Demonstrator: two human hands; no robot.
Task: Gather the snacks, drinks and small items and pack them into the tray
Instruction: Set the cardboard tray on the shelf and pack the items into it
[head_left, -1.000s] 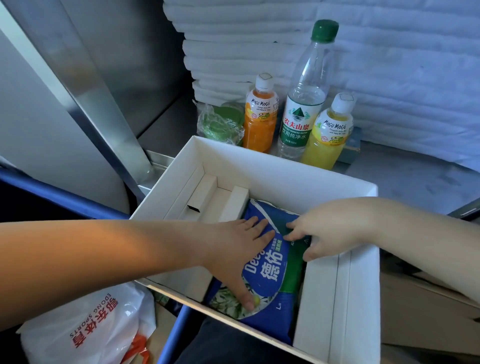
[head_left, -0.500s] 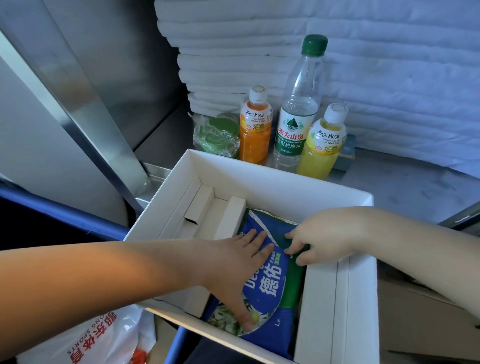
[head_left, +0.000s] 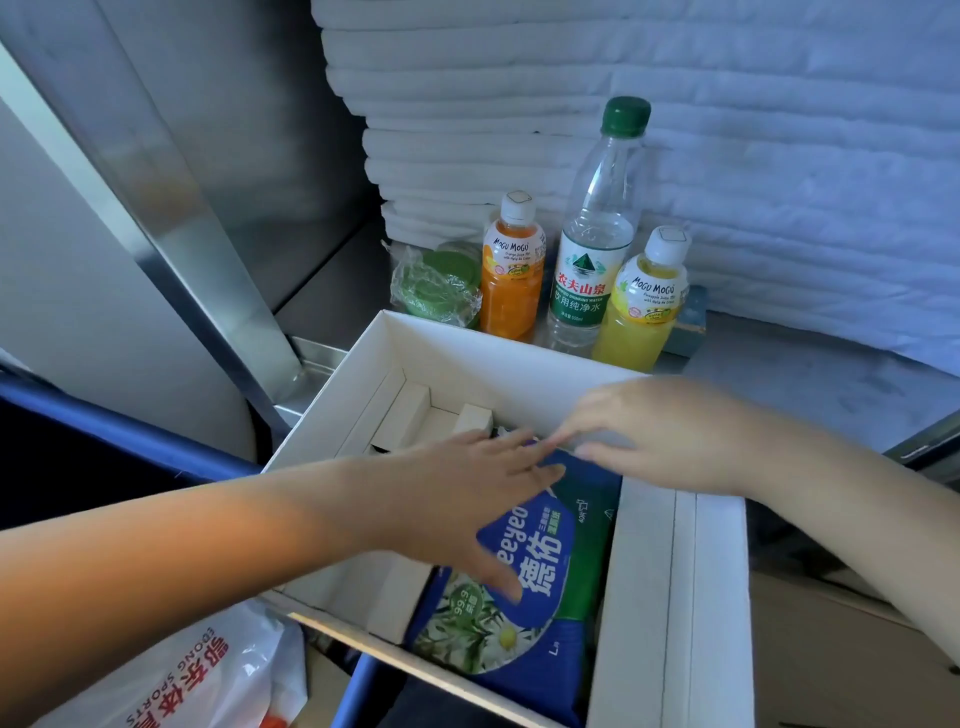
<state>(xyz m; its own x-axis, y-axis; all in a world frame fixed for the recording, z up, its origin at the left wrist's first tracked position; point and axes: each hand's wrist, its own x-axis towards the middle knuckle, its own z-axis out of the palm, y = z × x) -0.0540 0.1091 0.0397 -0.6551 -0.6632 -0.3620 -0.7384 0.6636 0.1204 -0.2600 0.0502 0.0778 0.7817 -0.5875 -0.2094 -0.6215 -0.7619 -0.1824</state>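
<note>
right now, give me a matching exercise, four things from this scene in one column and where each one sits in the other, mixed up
1. blue pack
2. water bottle
3. orange juice bottle
4. white plastic bag

A. tallest, standing behind the tray
B. lower left, outside the tray
C. in the tray, under the left hand
D. right beside the green wrapped item

Pairs: 1-C, 2-A, 3-D, 4-B

Left hand (head_left: 467, 499) over wipes pack (head_left: 556, 582) (in tray (head_left: 675, 597))
</note>
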